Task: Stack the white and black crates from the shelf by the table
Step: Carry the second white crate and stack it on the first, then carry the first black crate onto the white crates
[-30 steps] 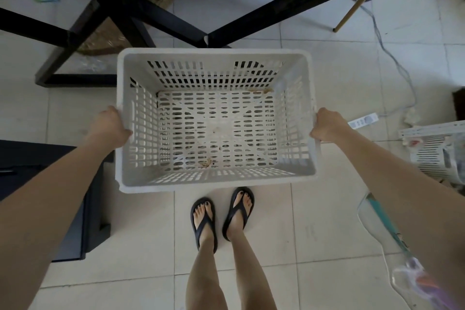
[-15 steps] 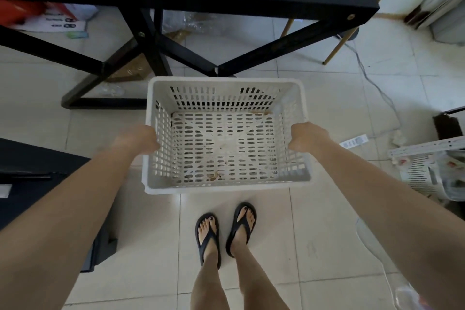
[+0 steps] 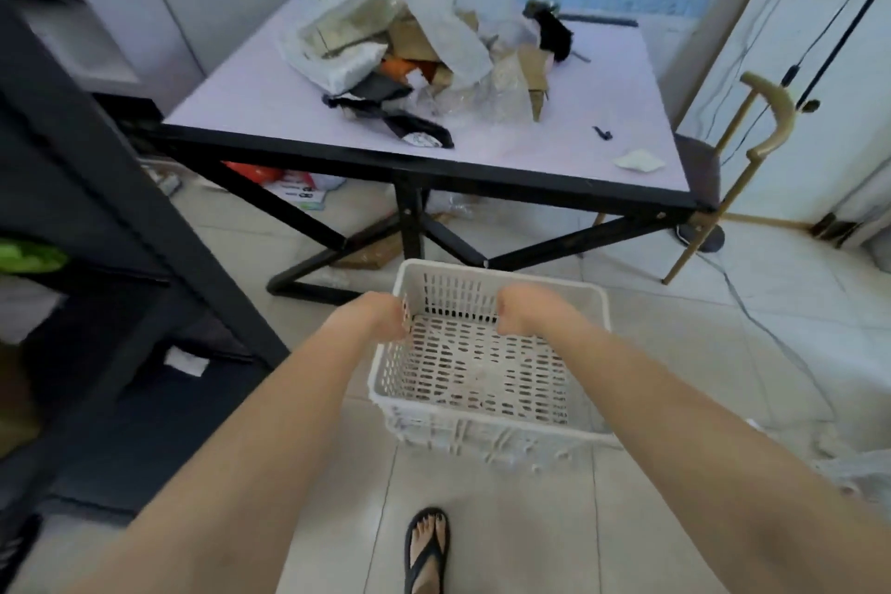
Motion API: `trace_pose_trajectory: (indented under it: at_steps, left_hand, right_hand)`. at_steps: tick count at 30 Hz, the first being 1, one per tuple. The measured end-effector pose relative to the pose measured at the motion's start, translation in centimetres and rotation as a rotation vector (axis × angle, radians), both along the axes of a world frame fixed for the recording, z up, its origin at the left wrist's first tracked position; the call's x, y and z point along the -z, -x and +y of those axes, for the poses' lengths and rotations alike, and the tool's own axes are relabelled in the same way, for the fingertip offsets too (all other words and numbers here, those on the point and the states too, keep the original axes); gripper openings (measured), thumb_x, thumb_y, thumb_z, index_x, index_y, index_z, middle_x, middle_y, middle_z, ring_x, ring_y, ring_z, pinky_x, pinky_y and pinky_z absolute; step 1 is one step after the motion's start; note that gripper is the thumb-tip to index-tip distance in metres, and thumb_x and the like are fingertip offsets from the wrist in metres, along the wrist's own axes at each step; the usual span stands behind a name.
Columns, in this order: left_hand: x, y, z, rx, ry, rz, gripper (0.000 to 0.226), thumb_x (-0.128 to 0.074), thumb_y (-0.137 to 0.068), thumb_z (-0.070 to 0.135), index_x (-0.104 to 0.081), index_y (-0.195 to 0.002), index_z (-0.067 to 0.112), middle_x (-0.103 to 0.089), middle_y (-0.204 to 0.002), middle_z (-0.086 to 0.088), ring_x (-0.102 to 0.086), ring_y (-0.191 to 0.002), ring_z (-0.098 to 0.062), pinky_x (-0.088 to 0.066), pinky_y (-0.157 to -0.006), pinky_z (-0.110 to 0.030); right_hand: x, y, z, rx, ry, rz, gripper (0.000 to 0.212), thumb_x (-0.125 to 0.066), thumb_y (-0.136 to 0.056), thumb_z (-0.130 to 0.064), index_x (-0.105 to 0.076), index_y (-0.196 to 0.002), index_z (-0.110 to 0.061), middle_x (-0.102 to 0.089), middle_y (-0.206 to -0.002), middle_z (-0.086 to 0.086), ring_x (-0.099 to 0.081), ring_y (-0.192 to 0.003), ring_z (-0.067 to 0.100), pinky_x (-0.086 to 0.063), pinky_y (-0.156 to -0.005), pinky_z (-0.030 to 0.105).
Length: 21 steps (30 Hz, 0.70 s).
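Note:
The white slotted crate [image 3: 487,405] sits low over the tiled floor, just in front of the black-framed table [image 3: 482,169]; its near wall is blurred. My left hand [image 3: 381,316] is curled against the crate's left rim near the far corner. My right hand [image 3: 523,309] is a closed fist over the inside of the crate, in front of its far wall and apart from the right wall. I see nothing in that fist. No black crate is recognisable in this view.
A dark shelf unit [image 3: 82,169] fills the left side, close to my left arm. Packaging litter [image 3: 414,48] is piled on the table top. A gold-legged chair [image 3: 752,145] stands at the right, a cable [image 3: 766,333] trails over the floor, and clear plastic [image 3: 848,468] lies beside my right arm.
The view has swung up from the floor to the table top. The crate has gone lower and further from me. My right hand has left the right wall and moved inward.

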State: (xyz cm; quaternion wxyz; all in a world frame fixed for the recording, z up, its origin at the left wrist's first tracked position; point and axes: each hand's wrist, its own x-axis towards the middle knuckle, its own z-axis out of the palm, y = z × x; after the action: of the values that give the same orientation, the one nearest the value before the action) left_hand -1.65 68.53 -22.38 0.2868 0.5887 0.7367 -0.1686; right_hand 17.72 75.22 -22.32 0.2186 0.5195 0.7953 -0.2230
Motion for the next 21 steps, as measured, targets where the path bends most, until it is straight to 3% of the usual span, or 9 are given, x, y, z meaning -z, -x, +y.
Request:
trace_pose_trajectory:
  at_steps: [3, 8, 10, 14, 18, 21]
  left_hand:
    - [-3.7, 0.4, -5.1, -0.092, -0.021, -0.017, 0.038, -0.049, -0.095, 0.025, -0.057, -0.129, 0.009, -0.058, -0.132, -0.009, -0.054, -0.121, -0.027, -0.044, -0.1, -0.035]
    - [-8.4, 2.2, -15.9, -0.246, -0.052, 0.014, 0.041, -0.046, -0.097, 0.024, -0.055, -0.132, 0.005, -0.054, -0.138, -0.01, -0.05, -0.126, -0.028, -0.039, -0.105, -0.034]
    - [-9.5, 3.2, -21.0, -0.325, -0.046, -0.005, 0.039, -0.052, -0.094, 0.027, -0.06, -0.127, 0.006, -0.058, -0.133, -0.009, -0.054, -0.12, -0.029, -0.043, -0.104, -0.037]
    - [-11.7, 6.0, -31.3, -0.508, -0.079, 0.013, 0.038, -0.052, -0.094, 0.026, -0.061, -0.125, 0.005, -0.061, -0.128, -0.011, -0.057, -0.117, -0.031, -0.046, -0.102, -0.041]
    - [-13.1, 9.0, -41.3, -0.635, -0.058, 0.06, 0.041, -0.049, -0.096, 0.027, -0.06, -0.123, -0.001, -0.06, -0.129, -0.015, -0.056, -0.118, -0.033, -0.045, -0.1, -0.041]
    - [-13.4, 11.4, -49.1, -0.739, -0.068, 0.106, 0.039, -0.052, -0.093, 0.027, -0.062, -0.122, 0.002, -0.062, -0.127, -0.013, -0.057, -0.118, -0.031, -0.047, -0.1, -0.039]
  right_hand:
    - [-4.1, 2.0, -3.3, -0.14, -0.048, -0.001, 0.013, -0.057, -0.083, -0.023, -0.061, -0.092, -0.015, -0.062, -0.09, 0.004, -0.062, -0.089, 0.027, -0.054, -0.082, 0.037]
    - [-8.4, 5.4, -9.9, -0.399, -0.089, -0.002, 0.028, -0.055, -0.089, -0.023, -0.063, -0.111, -0.01, -0.064, -0.095, 0.005, -0.061, -0.086, 0.023, -0.052, -0.077, 0.035]
    - [-9.4, 7.5, -13.4, -0.479, -0.075, -0.026, 0.031, -0.056, -0.088, -0.024, -0.062, -0.114, -0.009, -0.061, -0.09, 0.006, -0.059, -0.079, 0.022, -0.05, -0.071, 0.032]
    - [-10.8, 13.5, -21.0, -0.641, 0.036, -0.061, 0.025, -0.059, -0.089, -0.021, -0.062, -0.109, -0.006, -0.065, -0.106, 0.012, -0.064, -0.09, 0.028, -0.054, -0.078, 0.037]
    - [-12.1, 20.4, -29.9, -0.776, 0.084, -0.043, 0.028, -0.064, -0.087, -0.024, -0.064, -0.11, -0.007, -0.064, -0.096, 0.01, -0.065, -0.083, 0.026, -0.052, -0.062, 0.029]
    - [-12.5, 25.3, -37.0, -0.86, 0.115, -0.046, 0.032, -0.064, -0.087, -0.026, -0.063, -0.115, -0.01, -0.064, -0.098, 0.008, -0.065, -0.083, 0.025, -0.054, -0.066, 0.03]
